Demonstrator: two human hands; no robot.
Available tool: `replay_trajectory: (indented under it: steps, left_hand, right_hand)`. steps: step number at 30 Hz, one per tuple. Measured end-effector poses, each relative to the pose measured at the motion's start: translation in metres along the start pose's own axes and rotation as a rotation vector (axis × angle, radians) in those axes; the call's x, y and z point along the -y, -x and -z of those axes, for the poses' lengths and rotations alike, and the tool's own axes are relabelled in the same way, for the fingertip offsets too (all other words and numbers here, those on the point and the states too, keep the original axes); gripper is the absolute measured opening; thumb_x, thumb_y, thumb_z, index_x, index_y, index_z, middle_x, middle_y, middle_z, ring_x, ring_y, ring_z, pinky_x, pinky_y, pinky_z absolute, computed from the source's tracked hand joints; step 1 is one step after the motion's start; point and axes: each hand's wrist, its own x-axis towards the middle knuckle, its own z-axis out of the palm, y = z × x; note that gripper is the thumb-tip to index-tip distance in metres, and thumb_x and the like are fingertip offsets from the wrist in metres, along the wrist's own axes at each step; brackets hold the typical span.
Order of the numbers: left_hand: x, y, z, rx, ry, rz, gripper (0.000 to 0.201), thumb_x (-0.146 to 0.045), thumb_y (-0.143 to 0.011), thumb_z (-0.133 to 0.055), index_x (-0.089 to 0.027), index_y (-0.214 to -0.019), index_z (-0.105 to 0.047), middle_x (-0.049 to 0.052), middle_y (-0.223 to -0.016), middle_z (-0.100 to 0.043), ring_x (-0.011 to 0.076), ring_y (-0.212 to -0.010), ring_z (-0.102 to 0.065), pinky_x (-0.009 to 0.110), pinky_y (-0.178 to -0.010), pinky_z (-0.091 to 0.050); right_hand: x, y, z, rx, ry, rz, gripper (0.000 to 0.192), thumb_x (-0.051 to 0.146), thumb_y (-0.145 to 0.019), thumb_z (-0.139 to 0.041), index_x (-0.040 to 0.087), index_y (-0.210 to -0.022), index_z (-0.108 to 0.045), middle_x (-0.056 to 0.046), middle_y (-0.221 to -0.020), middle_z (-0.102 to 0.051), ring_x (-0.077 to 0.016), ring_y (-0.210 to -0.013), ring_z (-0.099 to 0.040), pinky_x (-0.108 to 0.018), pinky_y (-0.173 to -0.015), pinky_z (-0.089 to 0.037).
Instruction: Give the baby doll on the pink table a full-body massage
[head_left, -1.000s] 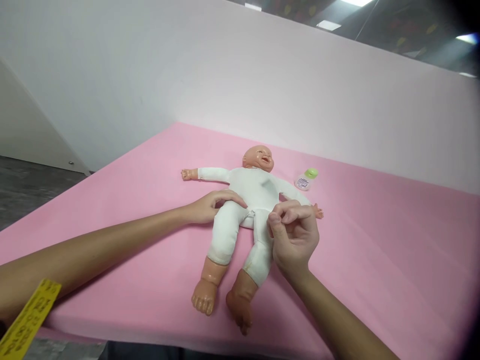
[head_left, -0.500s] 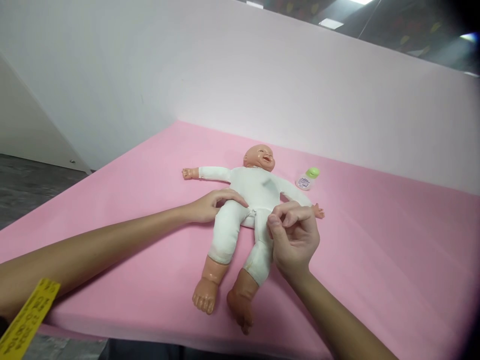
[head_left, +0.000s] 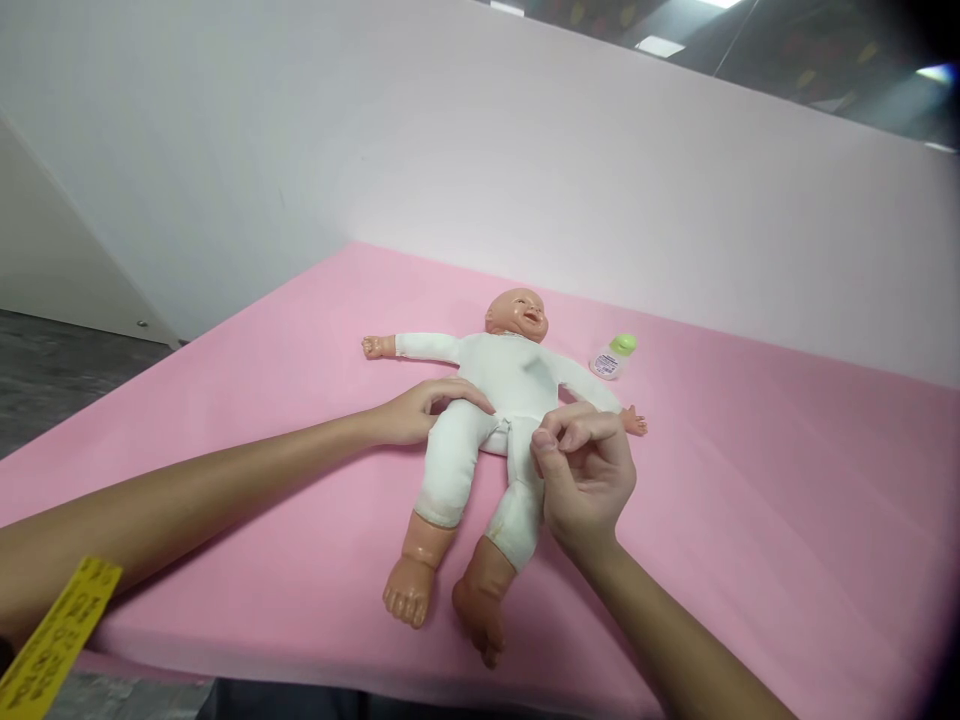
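Two-hand grip on one doll (head_left: pixel 501 400)

A doll (head_left: pixel 499 420) lies on its back mid-surface (head_left: pixel 750 520), head toward the far edge, feet toward the near edge. A small bottle (head_left: pixel 613 357) lies just right of its head, near the far edge.

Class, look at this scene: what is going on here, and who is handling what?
A person works on a baby doll lying face up on a pink foam mat. The left hand rests on the doll's hip. The right hand has its fingertips pinched together at the doll's other hip, against the white cloth body. A small bottle with a green cap lies on the mat beyond the doll's outstretched arm, untouched.
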Motion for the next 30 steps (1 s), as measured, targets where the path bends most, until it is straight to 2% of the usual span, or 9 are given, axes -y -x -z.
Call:
replay_trajectory:
  steps: [11,24,27,30]
  left_hand:
    - [0.001,0.000,0.000,0.000,0.005,0.014,0.034,-0.024,-0.091,-0.070,-0.021,-0.125,-0.071,0.010,-0.125,-0.068,0.0254,-0.117,-0.063,0.037,-0.102,-0.050]
    - [0.000,0.001,-0.001,-0.004,-0.007,0.023,0.032,-0.025,-0.092,-0.069,-0.022,-0.124,-0.071,0.009,-0.125,-0.068,0.0240,-0.117,-0.064,0.034,-0.101,-0.051]
    - [-0.001,0.000,0.000,-0.003,-0.016,0.020,0.031,-0.025,-0.093,-0.068,-0.022,-0.124,-0.072,0.009,-0.126,-0.068,0.0240,-0.117,-0.064,0.035,-0.102,-0.051]
    - [-0.002,-0.001,0.002,0.006,-0.038,0.001,0.029,-0.025,-0.096,-0.062,-0.021,-0.122,-0.072,0.010,-0.124,-0.069,0.0244,-0.118,-0.064,0.037,-0.105,-0.050]
  right_hand:
    - [0.002,-0.002,-0.001,0.039,0.052,0.052,0.024,0.004,-0.089,-0.064,0.023,-0.083,-0.049,0.003,-0.075,-0.057,-0.0123,-0.068,-0.055,-0.025,-0.060,-0.045]
    - [0.003,-0.001,-0.002,0.073,0.053,0.075,0.025,0.005,-0.089,-0.065,0.024,-0.084,-0.049,0.003,-0.074,-0.057,-0.0132,-0.066,-0.056,-0.027,-0.061,-0.046]
    - [-0.002,-0.004,0.003,0.128,0.037,0.021,0.022,0.007,-0.089,-0.067,0.024,-0.085,-0.052,0.002,-0.077,-0.058,-0.0137,-0.070,-0.057,-0.028,-0.065,-0.048]
    - [-0.015,-0.007,0.009,0.213,0.045,-0.106,0.017,0.014,-0.091,-0.069,0.023,-0.086,-0.056,0.001,-0.082,-0.060,-0.0146,-0.075,-0.059,-0.029,-0.069,-0.049]
